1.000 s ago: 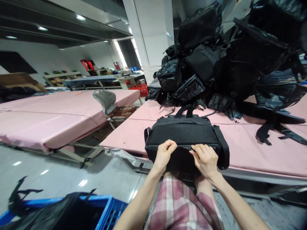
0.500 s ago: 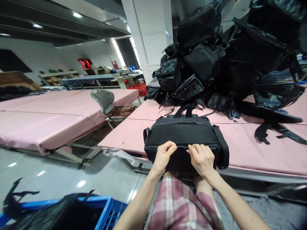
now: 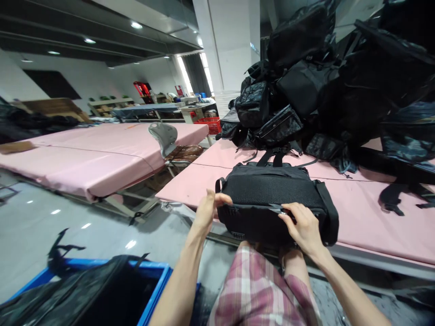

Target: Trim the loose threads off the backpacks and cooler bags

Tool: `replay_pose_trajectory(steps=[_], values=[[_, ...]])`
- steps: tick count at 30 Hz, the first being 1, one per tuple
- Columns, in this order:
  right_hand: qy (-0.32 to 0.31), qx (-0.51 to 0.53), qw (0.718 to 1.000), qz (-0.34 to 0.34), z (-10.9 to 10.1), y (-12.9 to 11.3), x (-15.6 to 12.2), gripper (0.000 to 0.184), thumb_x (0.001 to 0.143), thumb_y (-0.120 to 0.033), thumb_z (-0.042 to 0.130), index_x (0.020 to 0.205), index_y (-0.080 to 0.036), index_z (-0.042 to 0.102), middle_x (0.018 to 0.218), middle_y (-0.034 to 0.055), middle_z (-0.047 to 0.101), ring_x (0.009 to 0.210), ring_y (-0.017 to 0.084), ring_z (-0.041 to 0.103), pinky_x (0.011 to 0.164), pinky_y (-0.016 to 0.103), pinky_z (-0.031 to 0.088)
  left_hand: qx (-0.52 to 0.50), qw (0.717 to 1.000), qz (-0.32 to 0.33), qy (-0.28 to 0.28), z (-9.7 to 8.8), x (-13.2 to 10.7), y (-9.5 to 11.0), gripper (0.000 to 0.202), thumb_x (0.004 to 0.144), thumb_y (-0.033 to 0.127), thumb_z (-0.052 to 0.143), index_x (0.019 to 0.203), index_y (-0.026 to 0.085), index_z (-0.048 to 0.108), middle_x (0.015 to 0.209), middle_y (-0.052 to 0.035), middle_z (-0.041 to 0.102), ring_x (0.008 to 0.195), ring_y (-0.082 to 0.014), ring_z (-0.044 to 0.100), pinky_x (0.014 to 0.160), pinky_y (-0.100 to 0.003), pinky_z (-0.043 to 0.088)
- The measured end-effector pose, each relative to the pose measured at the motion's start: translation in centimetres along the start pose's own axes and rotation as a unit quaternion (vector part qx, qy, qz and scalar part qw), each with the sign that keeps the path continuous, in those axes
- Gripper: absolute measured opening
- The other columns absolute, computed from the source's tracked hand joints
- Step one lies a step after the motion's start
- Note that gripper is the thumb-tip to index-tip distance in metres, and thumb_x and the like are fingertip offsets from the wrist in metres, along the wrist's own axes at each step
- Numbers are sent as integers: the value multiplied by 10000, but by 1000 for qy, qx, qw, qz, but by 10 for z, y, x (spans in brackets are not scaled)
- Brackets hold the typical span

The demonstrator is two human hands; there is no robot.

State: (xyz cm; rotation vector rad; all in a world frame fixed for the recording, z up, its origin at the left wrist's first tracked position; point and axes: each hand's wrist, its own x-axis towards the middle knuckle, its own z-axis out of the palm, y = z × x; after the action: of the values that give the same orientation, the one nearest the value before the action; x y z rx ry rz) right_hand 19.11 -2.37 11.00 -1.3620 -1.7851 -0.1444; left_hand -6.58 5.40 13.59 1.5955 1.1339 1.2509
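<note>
A black backpack (image 3: 268, 192) lies on the near edge of a pink-covered table (image 3: 367, 213), its mesh back panel facing up. My left hand (image 3: 208, 209) grips the backpack's near left corner, thumb on top. My right hand (image 3: 302, 224) pinches something small at the seam on the backpack's near right side; what it is I cannot make out. Both arms reach forward over plaid trousers (image 3: 258, 290).
A tall heap of black bags (image 3: 326, 86) fills the table behind the backpack, with loose straps (image 3: 397, 199) at the right. A second pink table (image 3: 91, 154) stands to the left across a gap with a chair (image 3: 165, 136). A blue crate (image 3: 149, 290) holding black material sits near left.
My left hand has slid from the middle of the backpack's near edge to its left corner. My right hand stays at the seam. The camera has shifted slightly left.
</note>
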Motion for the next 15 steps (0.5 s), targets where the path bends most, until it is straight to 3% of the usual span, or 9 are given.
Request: replay_pose_trajectory(steps=[2,3,6,8,10,12,15], values=[[20,61,997,49,-15,13,2,253,832,-399,505,975,-204,580,878,44,619,764,160,570,665,270,429,107,988,-22,108,-15,10,-15,514,783,579,401,760,144,673,801,-83,677,815,-231,594,765,-337,432],[51,64,993,84,-24,22,4,312,803,-441,531,1008,-210,574,884,42,612,757,159,569,658,268,437,148,981,-34,122,-19,15,-22,450,754,543,468,812,143,666,833,-79,678,834,-232,595,773,-329,429],[164,-27,971,174,-45,57,10,567,664,-549,628,1107,-203,555,951,71,599,806,190,554,699,301,434,213,970,-66,92,-17,28,-39,419,744,495,481,899,137,633,880,-92,668,835,-230,603,755,-318,431],[137,-43,965,222,-51,78,10,573,599,-590,645,1007,-190,611,926,79,611,801,210,550,678,313,430,264,956,-77,103,-11,32,-44,417,744,506,479,910,148,614,876,-95,658,833,-237,601,734,-321,426],[49,26,958,281,-53,94,2,483,584,-614,626,778,-172,643,760,60,617,691,195,545,584,295,419,329,934,-84,115,-7,32,-47,385,720,514,512,858,167,605,801,-78,645,792,-245,597,685,-319,417],[-13,129,928,349,-58,107,-10,451,543,-609,648,616,-166,606,602,40,574,559,161,509,476,273,378,359,923,-89,109,-9,28,-51,316,720,484,514,757,181,593,660,-42,602,695,-228,584,615,-297,397],[23,223,892,393,-89,128,-29,435,466,-575,705,612,-174,618,570,57,566,443,116,441,369,260,289,262,954,-109,102,-17,15,-64,263,696,428,532,708,172,592,575,-5,553,585,-170,542,534,-247,364]])
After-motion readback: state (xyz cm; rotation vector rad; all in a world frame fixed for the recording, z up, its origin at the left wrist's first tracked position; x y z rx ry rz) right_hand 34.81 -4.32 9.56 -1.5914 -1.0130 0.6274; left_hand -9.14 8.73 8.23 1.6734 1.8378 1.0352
